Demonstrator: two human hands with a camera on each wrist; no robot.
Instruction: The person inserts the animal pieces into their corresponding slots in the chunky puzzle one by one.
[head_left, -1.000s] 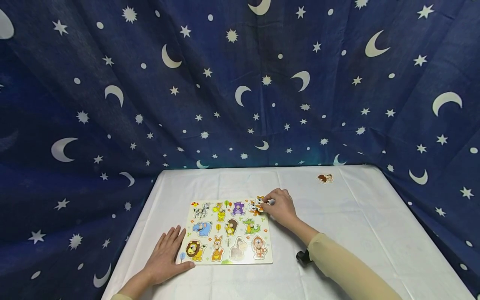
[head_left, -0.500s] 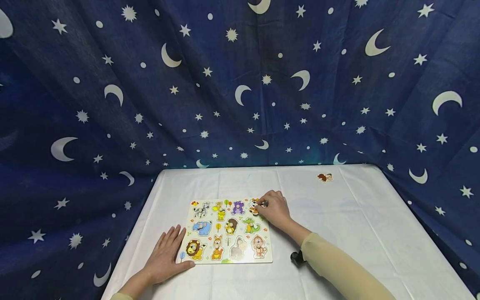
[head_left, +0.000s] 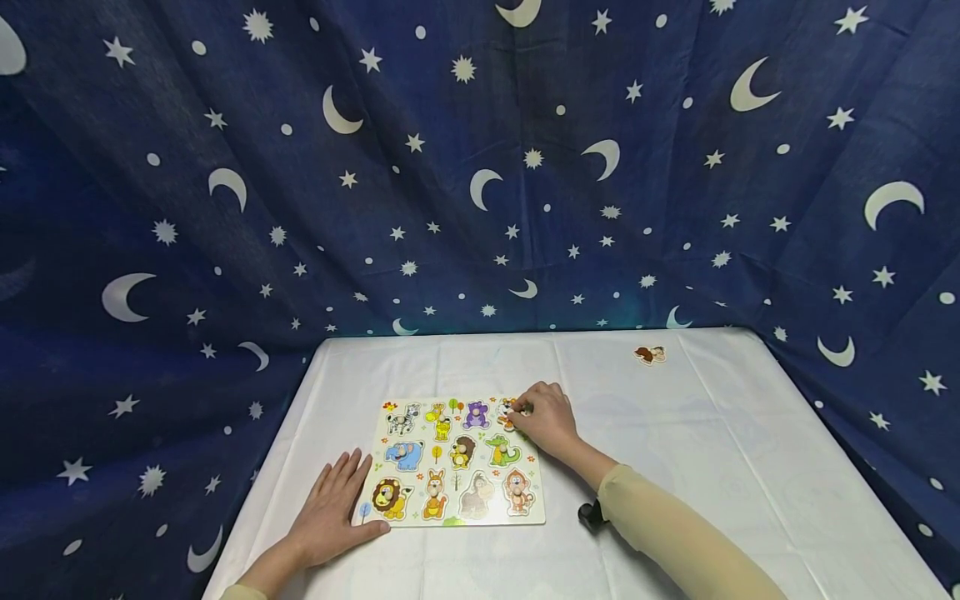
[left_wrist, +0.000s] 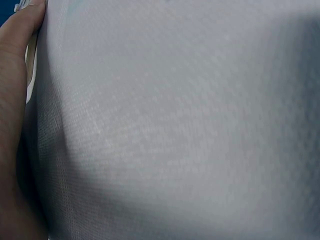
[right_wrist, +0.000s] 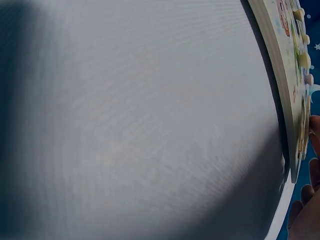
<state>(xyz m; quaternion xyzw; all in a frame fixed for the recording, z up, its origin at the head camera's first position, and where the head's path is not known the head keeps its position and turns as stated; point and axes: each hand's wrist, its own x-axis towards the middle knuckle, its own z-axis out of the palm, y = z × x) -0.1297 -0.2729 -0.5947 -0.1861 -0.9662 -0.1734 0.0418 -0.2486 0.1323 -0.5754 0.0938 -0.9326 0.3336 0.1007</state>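
A flat animal puzzle board [head_left: 537,518] lies on the white-covered table, its slots filled with knobbed pieces such as a lion [head_left: 387,498] and a crocodile [head_left: 504,451]. At its top right corner the right hand [head_left: 546,419] pinches a tiger piece [head_left: 505,413], partly hidden by the fingers, over the tiger slot. In the right wrist view the piece's edge sits close against the board top, with fingertips [right_wrist: 314,125] at it. The left hand [head_left: 328,510] rests with spread fingers at the board's lower left corner, thumb along the front edge. A pale recess [head_left: 476,497] shows in the bottom row.
A loose brown animal piece [head_left: 650,355] lies near the table's far right edge. The white cloth [head_left: 675,442] has fold lines. Behind the table hangs a dark blue curtain [head_left: 450,217] with moons and stars. A black device [head_left: 592,517] sits under the right wrist.
The right hand has moved slightly left and down with the tiger piece, which now overlaps its slot instead of standing above it to the right. The left hand has stayed still.
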